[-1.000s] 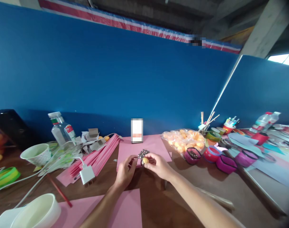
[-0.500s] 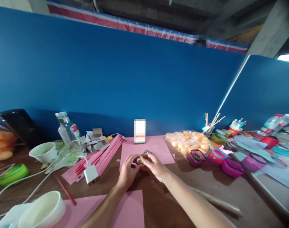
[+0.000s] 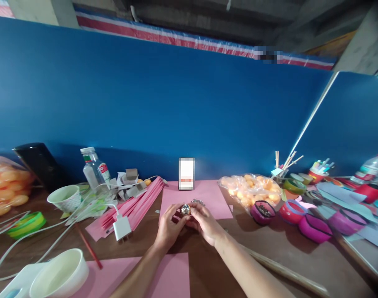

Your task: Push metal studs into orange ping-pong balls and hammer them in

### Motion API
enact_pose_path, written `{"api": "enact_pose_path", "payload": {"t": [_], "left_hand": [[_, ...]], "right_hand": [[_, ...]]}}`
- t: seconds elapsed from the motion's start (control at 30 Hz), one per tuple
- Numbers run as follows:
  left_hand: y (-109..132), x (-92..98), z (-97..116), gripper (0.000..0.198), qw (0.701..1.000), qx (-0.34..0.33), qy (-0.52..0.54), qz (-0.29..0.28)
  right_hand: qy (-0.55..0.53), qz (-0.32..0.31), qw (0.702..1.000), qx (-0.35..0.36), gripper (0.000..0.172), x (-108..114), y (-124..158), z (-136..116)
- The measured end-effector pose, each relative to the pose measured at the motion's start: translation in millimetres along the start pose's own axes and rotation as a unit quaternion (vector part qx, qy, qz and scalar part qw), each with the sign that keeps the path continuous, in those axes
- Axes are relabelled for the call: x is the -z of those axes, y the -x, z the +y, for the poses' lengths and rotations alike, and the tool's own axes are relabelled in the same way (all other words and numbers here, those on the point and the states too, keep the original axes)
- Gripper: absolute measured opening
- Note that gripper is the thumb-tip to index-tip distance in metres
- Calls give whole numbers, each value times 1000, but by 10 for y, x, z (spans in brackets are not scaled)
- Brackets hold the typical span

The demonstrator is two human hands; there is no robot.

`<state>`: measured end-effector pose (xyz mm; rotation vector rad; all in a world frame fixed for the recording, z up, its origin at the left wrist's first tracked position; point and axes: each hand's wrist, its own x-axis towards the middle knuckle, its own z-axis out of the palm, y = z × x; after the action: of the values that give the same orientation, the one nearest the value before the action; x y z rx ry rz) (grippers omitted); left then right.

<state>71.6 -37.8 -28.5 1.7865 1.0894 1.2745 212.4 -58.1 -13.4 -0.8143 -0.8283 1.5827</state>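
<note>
Between the fingertips of both hands sits a small round ball [image 3: 185, 210] with a shiny, silvery, bumpy surface and some yellow on it. My left hand [image 3: 170, 225] is closed on its left side, thumb in front. My right hand [image 3: 204, 223] pinches it from the right. Fingers hide much of the ball, and its exact kind is too small to make out. Just behind my right fingers a little heap of shiny silvery bits [image 3: 199, 202] lies on a pink sheet [image 3: 207, 190]. A blurred-out phone [image 3: 186, 174] stands upright at the back of that sheet.
To the right are a clear bag of orange balls [image 3: 251, 188], a purple cup of small dark bits [image 3: 262, 212] and a long stick [image 3: 285, 271]. Leftward lie pink strips [image 3: 145, 205], a white charger [image 3: 122, 227], a red pencil [image 3: 89, 248] and a white bowl [image 3: 60, 275].
The ball has turned between my fingers, and its shiny side now faces me. My right fingertips have shifted slightly off its top. The whole view has swung a little to the left.
</note>
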Motion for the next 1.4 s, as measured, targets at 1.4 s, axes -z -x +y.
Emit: {"api": "enact_pose_path", "payload": {"t": [1.4], "left_hand": [[-19, 39, -11, 45, 978, 91, 157, -101]], "right_hand": [[171, 26, 976, 135, 34, 22, 0, 141]]}}
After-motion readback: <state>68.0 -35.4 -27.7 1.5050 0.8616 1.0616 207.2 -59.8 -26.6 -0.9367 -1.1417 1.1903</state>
